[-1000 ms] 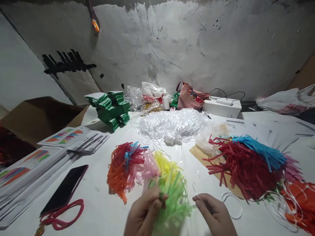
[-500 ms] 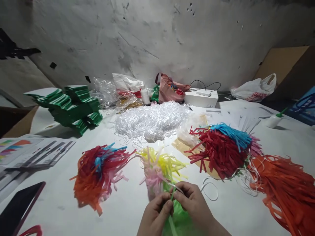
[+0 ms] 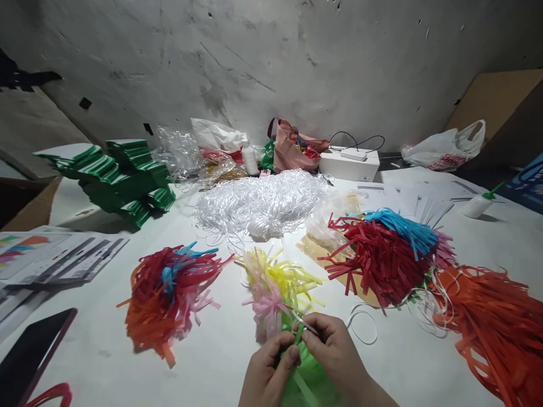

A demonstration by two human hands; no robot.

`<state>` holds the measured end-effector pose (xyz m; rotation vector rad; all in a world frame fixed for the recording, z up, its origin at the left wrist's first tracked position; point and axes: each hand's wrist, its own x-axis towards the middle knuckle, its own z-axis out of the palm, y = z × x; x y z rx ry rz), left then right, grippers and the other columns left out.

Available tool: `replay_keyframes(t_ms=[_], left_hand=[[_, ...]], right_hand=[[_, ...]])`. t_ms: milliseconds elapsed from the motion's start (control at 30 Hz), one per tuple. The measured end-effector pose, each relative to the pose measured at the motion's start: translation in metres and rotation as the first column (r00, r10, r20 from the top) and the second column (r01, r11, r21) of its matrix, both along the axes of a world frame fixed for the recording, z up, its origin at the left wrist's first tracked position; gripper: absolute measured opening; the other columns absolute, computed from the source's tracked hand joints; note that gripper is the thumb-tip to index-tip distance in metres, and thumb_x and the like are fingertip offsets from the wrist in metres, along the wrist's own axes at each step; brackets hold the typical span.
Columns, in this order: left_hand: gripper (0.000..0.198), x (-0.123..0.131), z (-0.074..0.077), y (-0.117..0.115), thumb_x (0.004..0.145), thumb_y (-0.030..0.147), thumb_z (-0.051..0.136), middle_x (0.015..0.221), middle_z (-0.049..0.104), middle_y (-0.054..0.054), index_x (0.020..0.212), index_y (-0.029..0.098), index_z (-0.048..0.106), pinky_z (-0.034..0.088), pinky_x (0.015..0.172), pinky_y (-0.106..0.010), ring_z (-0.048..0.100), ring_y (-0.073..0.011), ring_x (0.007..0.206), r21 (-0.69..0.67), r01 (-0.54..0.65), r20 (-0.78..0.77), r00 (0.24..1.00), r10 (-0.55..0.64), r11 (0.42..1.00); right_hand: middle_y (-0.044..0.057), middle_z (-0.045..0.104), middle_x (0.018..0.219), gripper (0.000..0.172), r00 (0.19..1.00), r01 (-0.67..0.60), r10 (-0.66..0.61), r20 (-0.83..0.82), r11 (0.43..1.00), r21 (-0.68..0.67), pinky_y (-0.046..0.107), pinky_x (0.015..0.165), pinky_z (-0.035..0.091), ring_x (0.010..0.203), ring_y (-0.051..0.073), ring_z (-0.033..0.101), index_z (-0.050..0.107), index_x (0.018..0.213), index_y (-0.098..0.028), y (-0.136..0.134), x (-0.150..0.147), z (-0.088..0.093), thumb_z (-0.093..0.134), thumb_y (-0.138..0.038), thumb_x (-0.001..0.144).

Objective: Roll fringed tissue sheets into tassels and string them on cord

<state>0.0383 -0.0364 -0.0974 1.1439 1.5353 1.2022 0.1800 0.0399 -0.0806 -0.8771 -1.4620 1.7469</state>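
Close together at the front of the table, my left hand (image 3: 274,364) and my right hand (image 3: 333,347) pinch a green tissue paper tassel (image 3: 314,384) at its narrow, twisted part. A white string (image 3: 307,323) runs by my right fingertips; whether it is looped round the green strip I cannot tell. Just beyond my fingers lie a pink tassel (image 3: 268,302) and a yellow tassel (image 3: 292,277), which seem to be on the same string. To the left rests a bunch of red, orange, blue and pink tassels (image 3: 169,299).
Red tassels (image 3: 382,265), a blue tassel (image 3: 403,232) and orange tassels (image 3: 496,322) lie to the right. A heap of white string (image 3: 263,203) sits mid-table. Green stacked cutouts (image 3: 123,181), printed sheets (image 3: 63,257) and a phone (image 3: 36,356) are left; a glue bottle (image 3: 477,204) stands right.
Both hands keep their pinch on the green tassel, with only slight finger movement. The whole view has shifted a little; the objects on the table stay where they were.
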Motion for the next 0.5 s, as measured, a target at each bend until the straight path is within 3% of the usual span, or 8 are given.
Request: replay_keyframes(t_ms=[167,333,500], left_hand=[[0.034,0.001,-0.003,-0.001,0.088,0.054,0.06,0.069,0.069,-0.002,0.082,0.023,0.072,0.051,0.064,-0.025,0.061,-0.0192,0.064,0.027,-0.009,-0.025,1.0,0.01,1.0],[0.022,0.0,-0.005,-0.003,0.09,0.043,0.061,0.078,0.075,-0.003,0.087,0.025,0.075,0.054,0.067,-0.025,0.069,-0.0211,0.072,0.093,0.049,-0.124,0.992,-0.037,0.994],[0.017,-0.003,-0.016,-0.01,0.089,0.037,0.064,0.093,0.08,-0.003,0.099,0.03,0.076,0.056,0.073,-0.025,0.073,-0.0218,0.078,0.152,-0.02,-0.165,0.985,0.046,0.988]], right_hand=[[-0.001,0.061,0.067,0.01,0.999,0.009,-0.009,0.031,1.0,-0.001,0.024,0.062,0.044,0.065,0.014,0.055,0.065,0.073,-0.017,0.0,-0.003,-0.001,0.055,-0.021,0.071],[-0.004,0.052,0.065,0.009,0.997,-0.04,0.041,0.066,0.999,-0.027,0.022,0.058,0.039,0.061,0.012,0.048,0.058,0.073,-0.018,-0.001,-0.003,-0.004,0.051,-0.018,0.067],[-0.007,0.041,0.063,0.003,0.977,-0.054,0.016,0.215,0.984,0.17,0.023,0.052,0.027,0.056,0.01,0.035,0.052,0.072,-0.02,-0.005,0.002,-0.005,0.051,-0.019,0.074]])
